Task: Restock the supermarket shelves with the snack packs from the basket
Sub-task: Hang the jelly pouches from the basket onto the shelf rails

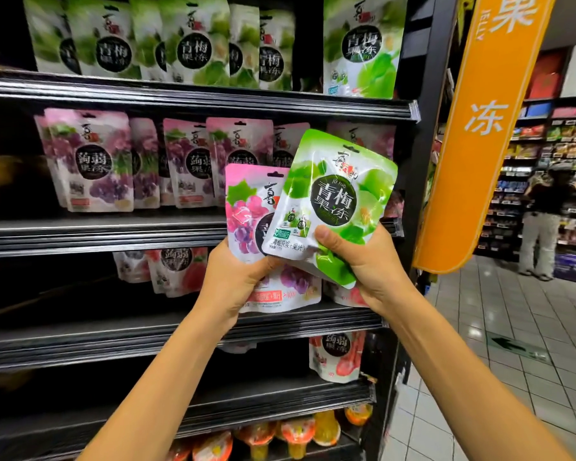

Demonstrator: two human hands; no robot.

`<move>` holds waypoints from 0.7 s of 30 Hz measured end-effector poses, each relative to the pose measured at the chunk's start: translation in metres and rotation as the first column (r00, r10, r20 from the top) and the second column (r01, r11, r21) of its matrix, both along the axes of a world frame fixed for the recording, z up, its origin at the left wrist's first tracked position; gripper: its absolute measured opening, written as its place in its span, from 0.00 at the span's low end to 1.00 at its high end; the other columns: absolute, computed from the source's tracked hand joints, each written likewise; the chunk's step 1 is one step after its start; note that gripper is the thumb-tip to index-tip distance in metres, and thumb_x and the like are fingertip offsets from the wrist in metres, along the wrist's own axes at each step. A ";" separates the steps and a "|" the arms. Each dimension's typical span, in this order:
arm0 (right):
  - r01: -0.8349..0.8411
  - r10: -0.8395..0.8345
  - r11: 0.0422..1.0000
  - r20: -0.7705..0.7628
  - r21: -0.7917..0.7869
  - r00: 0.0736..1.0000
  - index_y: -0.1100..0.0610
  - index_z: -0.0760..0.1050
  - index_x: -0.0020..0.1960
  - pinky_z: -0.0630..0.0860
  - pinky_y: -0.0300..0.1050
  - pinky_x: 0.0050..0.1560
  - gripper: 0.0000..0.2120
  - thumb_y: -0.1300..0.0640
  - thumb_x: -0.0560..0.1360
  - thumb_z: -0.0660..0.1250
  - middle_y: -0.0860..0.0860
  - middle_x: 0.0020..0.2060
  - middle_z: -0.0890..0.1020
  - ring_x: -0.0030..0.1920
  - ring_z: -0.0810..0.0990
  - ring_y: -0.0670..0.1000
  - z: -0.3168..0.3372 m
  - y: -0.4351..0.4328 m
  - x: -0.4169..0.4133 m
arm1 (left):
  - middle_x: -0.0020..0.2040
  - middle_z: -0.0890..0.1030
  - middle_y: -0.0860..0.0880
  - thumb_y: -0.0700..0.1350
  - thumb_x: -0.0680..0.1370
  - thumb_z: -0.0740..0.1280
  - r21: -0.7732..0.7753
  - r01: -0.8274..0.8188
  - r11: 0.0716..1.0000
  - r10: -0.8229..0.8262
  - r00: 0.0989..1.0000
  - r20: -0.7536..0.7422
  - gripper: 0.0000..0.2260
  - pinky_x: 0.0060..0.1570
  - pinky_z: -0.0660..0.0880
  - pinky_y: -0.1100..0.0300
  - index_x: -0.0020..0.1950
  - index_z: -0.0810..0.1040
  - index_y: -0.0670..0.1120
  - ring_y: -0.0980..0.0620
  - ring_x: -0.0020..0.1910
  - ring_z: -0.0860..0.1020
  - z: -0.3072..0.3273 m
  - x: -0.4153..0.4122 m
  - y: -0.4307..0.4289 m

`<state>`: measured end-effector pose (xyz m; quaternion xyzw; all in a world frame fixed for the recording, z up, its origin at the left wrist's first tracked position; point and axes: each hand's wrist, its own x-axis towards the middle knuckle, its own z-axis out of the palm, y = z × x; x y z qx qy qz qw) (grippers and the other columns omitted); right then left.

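My right hand (pixel 363 261) grips a green-and-white plum jelly pack (pixel 336 201) by its lower corner, thumb on the front. My left hand (pixel 233 277) holds a pink-and-purple grape jelly pack (pixel 246 211), which sits partly behind the green one, and a second grape pack (pixel 290 291) shows below the fingers. Both hands are raised in front of the dark shelving unit. Matching green packs (pixel 197 41) stand on the top shelf and grape packs (pixel 100 161) on the shelf (pixel 113 227) below. The basket is out of view.
Red-and-white packs (pixel 177 271) stand on lower shelves and jelly cups (pixel 296 434) on the bottom one. An orange hanging sign (pixel 479 128) is at the shelf's right end. A person (pixel 542 221) stands by far shelves across the tiled aisle (pixel 479 344).
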<state>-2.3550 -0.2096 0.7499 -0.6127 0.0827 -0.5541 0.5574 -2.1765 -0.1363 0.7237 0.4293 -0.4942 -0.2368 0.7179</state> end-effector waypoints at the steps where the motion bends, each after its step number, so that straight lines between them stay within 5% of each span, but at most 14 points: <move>1: 0.017 -0.017 1.000 -0.007 -0.013 1.000 0.56 0.77 0.59 0.81 0.43 0.44 0.24 0.59 0.64 0.77 0.52 0.52 0.86 0.51 0.85 0.52 -0.001 -0.001 0.001 | 0.47 0.87 0.50 0.58 0.51 0.83 0.000 -0.011 1.000 0.011 1.000 -0.009 0.34 0.40 0.79 0.61 0.53 0.82 0.47 0.55 0.43 0.84 0.000 0.000 0.000; 9: 0.345 -0.368 0.907 -0.055 -0.243 0.928 0.56 0.76 0.59 0.76 0.32 0.50 0.29 0.51 0.61 0.79 0.46 0.51 0.85 0.52 0.83 0.42 0.000 -0.001 -0.003 | 0.49 0.86 0.48 0.68 0.49 0.79 0.022 0.072 0.997 -0.068 0.988 -0.136 0.40 0.41 0.81 0.59 0.55 0.81 0.48 0.50 0.48 0.85 -0.007 -0.002 0.002; 14: 0.139 -0.153 0.976 -0.074 -0.166 0.986 0.57 0.76 0.57 0.79 0.36 0.46 0.25 0.59 0.62 0.77 0.46 0.47 0.87 0.49 0.85 0.45 0.004 -0.007 -0.004 | 0.51 0.86 0.48 0.69 0.49 0.79 0.033 0.003 0.999 0.000 0.997 -0.075 0.41 0.51 0.81 0.50 0.56 0.81 0.48 0.48 0.52 0.84 -0.004 0.005 0.001; 21: 0.253 -0.258 0.955 -0.015 -0.157 0.966 0.53 0.78 0.57 0.81 0.44 0.49 0.26 0.51 0.62 0.81 0.50 0.51 0.86 0.53 0.85 0.51 0.034 -0.023 -0.014 | 0.46 0.87 0.48 0.48 0.63 0.78 -0.012 -0.007 1.000 0.007 1.000 -0.005 0.20 0.36 0.79 0.63 0.53 0.81 0.46 0.50 0.43 0.86 0.012 0.015 -0.008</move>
